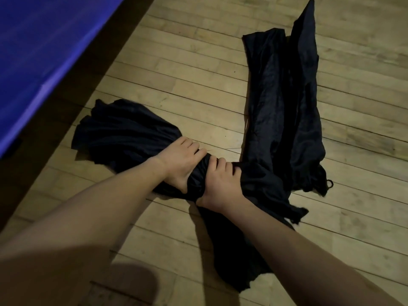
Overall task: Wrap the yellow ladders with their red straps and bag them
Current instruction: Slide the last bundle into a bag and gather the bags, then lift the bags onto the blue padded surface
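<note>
Both hands, left hand (180, 161) and right hand (217, 184), have fingers clamped round the dark bag's (123, 133) bunched neck, probably cinching it; second bag (284, 102) lies nearby.

A dark cloth bag (132, 133) lies on a pale wooden plank floor (198, 85), gathered into a tight neck near the middle of the view. The left hand (178, 164) grips that neck from above, fingers curled over the cloth, and the right hand (218, 184) grips it just beside, the two hands touching. The bag's bunched end fans out to the left of the hands. A second dark bag (284, 102) lies long and rumpled to the right, its near end seemingly touching the gripped cloth; the dim light makes that hard to judge. A blue mat (44, 51) fills the upper left corner.
</note>
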Motion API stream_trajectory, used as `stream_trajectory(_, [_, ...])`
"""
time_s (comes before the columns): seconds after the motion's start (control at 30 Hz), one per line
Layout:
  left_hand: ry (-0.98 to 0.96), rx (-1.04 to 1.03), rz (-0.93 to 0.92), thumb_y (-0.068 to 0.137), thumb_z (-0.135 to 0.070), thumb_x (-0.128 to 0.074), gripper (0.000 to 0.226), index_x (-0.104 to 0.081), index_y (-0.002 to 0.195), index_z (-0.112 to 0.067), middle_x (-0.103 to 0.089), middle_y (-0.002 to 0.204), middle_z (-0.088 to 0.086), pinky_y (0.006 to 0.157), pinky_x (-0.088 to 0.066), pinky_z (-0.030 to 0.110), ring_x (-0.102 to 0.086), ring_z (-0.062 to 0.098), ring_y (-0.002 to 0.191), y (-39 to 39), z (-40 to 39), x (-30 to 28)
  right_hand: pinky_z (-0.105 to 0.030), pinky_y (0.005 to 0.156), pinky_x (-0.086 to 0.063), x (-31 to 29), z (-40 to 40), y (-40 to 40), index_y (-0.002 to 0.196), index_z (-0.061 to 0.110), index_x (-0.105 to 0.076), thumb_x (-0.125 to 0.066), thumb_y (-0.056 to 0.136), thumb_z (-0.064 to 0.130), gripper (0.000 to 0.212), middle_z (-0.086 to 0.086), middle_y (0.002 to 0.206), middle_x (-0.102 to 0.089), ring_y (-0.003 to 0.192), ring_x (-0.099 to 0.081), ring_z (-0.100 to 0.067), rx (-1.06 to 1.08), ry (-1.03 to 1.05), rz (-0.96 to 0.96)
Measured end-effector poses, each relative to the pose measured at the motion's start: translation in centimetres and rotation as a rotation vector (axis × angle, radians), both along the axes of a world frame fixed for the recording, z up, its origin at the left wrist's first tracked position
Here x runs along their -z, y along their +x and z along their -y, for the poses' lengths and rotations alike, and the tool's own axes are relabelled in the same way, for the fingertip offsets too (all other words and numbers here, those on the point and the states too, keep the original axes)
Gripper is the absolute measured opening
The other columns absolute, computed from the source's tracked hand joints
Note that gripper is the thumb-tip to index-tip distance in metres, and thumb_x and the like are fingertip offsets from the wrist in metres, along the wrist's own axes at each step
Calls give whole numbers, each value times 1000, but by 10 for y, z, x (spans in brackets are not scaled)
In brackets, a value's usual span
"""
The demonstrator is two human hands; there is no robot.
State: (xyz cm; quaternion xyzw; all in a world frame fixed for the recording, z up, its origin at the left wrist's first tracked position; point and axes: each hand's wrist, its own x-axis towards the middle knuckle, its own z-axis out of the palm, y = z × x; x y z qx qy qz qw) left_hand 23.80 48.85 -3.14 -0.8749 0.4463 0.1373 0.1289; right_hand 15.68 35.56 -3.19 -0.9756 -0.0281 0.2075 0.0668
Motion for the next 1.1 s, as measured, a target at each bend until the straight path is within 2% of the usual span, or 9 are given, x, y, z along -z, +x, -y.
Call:
stream_trajectory(0.1, [-53,-68,11,55,-74,-65,106,-39,132,-6,-52,113,7,97,-35,35,-49,24,102,-13,-4,5,-62,112,-11,2,-4,-3,148,2,-4,-76,64,59,125,-19,145,-24,136,-26,-34,-31,-104,-4])
stream_trajectory(0.17, [-42,-91,2,58,-72,-64,107,-35,136,-6,-51,115,8,98,-33,35,-48,24,104,-17,-6,5,-58,109,-21,4,-4,-2,147,2,-5,-75,66,58,121,-18,143,-28,132,-31,-33,-63,-108,2])
stream_trajectory(0.23, [1,-87,-8,60,-73,-63,115,-23,143,-5,-45,125,11,106,-28,37,-44,26,114,-16,-7,4,-50,100,-33,3,-1,1,143,4,-15,-74,67,56,110,-14,133,-38,121,-40,-31,-77,-65,9])
stream_trajectory(0.3, [60,-68,8,60,-73,-63,122,-12,147,-5,-38,133,15,112,-22,40,-40,29,122,-15,-7,0,-46,94,-36,1,1,3,139,5,-22,-74,65,57,104,-12,127,-42,115,-43,-30,-91,-43,4])
stream_trajectory(0.47, [61,-90,-21,59,-60,-72,105,-27,139,-8,-46,122,10,101,-34,35,-45,26,110,-18,-1,-4,-46,92,-37,-3,9,4,133,9,-27,-73,64,55,95,-9,123,-43,113,-44,-29,-124,-11,-29])
stream_trajectory(0.63, [-2,-191,-73,57,-56,-75,102,-31,136,-9,-48,121,9,99,-36,33,-46,24,108,-31,19,-32,-49,96,-36,-36,38,6,136,10,-27,-74,62,55,99,-9,129,-42,119,-42,-29,-235,-36,-18])
stream_trajectory(0.73, [-12,-223,-86,56,-55,-77,100,-32,133,-9,-48,121,9,98,-35,33,-47,25,109,-41,35,-79,-49,96,-35,-83,57,1,136,11,-27,-75,60,55,101,-8,130,-42,119,-42,-29,-264,-35,-14])
stream_trajectory(0.83, [-7,-233,-91,57,-54,-77,99,-31,133,-9,-47,119,9,97,-35,34,-46,25,107,-50,53,-150,-48,95,-35,-151,75,-8,139,12,-25,-74,60,58,103,-7,130,-41,118,-42,-29,-280,-45,-7])
stream_trajectory(1.1, [-46,-277,-54,57,-52,-76,96,-32,131,-9,-47,117,7,95,-33,33,-45,25,105,-59,72,-389,-45,95,-34,-393,99,-9,141,11,-23,-69,63,62,104,-7,132,-40,119,-42,-29,-336,-60,56])
